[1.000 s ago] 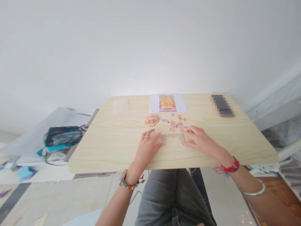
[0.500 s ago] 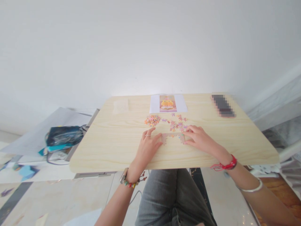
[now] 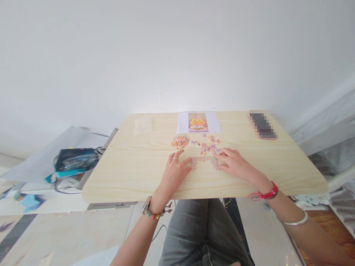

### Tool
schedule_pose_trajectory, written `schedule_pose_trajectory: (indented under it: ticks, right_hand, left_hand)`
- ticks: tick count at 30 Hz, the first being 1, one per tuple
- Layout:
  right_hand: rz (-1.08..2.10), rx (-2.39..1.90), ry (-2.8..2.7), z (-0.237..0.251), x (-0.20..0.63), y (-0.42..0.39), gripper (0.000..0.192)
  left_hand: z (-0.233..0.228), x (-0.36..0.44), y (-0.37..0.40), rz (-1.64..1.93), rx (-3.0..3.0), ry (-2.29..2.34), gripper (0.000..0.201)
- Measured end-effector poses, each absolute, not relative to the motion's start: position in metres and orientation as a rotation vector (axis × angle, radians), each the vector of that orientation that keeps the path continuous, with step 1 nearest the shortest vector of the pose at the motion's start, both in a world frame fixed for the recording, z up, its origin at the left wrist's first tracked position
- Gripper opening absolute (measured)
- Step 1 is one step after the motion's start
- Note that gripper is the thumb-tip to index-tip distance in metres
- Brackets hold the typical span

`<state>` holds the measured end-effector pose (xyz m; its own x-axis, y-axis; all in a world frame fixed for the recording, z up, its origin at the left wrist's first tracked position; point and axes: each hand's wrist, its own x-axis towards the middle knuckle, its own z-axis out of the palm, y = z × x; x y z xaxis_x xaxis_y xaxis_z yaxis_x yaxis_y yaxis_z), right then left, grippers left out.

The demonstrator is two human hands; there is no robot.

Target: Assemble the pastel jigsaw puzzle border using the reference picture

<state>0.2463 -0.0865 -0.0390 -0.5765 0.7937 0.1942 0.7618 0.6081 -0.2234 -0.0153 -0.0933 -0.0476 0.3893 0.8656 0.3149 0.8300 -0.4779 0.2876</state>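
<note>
- Between the two hands, on the near half of the table (image 3: 133, 177), lies one partly joined puzzle strip (image 3: 203, 161), flat on the wood.
- Left hand (image 3: 174, 173): palm down, fingers spread loosely, thumb tip touching the strip's left end. The grip is released; nothing is enclosed in it.
- Right hand (image 3: 234, 164): palm down, fingertips resting on the strip's right end. The grip is likewise released, pressing rather than clasping.
- Strip position: just beyond the near table edge, roughly centred left to right, with both hands flanking it.
- Loose pieces (image 3: 209, 145): scattered just beyond the strip, touching or nearly touching the right fingertips; too small to count.
- Piece pile (image 3: 179, 142): one compact heap, beyond the left hand and apart from it.
- Reference sheet (image 3: 198, 122): one white sheet with a printed picture, at the far table edge, directly beyond the loose pieces.
- Clear bag (image 3: 142, 125): one, flat, at the far left of the table, well apart from both hands.
- Phone (image 3: 262, 125): one, at the far right corner, well apart from the strip.
- Open room: bare wood extends left of the left hand and right of the right hand to both side edges.
- Beside the table, left: one dark bag (image 3: 74, 160) on a lower surface.
</note>
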Motion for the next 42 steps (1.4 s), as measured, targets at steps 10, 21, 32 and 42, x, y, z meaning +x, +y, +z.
schedule_pose_trajectory:
  ticks: [10,21,32,42]
  right_hand:
    - [0.041,-1.321,-2.493,-0.030,0.262,-0.082,0.023]
    - [0.113,-1.447,-2.358,-0.047,0.268,-0.069,0.009]
    - [0.062,-1.449,-2.405,-0.046,0.270,-0.083,0.008]
    - [0.081,-1.501,-2.370,-0.040,0.266,-0.098,0.014]
  left_hand:
    - [-0.053,-0.020,-0.094,0.709,2.549,1.566,0.034]
    - [-0.055,-0.026,-0.101,0.778,2.568,1.573,0.033]
    - [-0.055,-0.034,-0.108,0.738,2.577,1.615,0.032]
    - [-0.057,-0.033,-0.111,0.732,2.560,1.612,0.030]
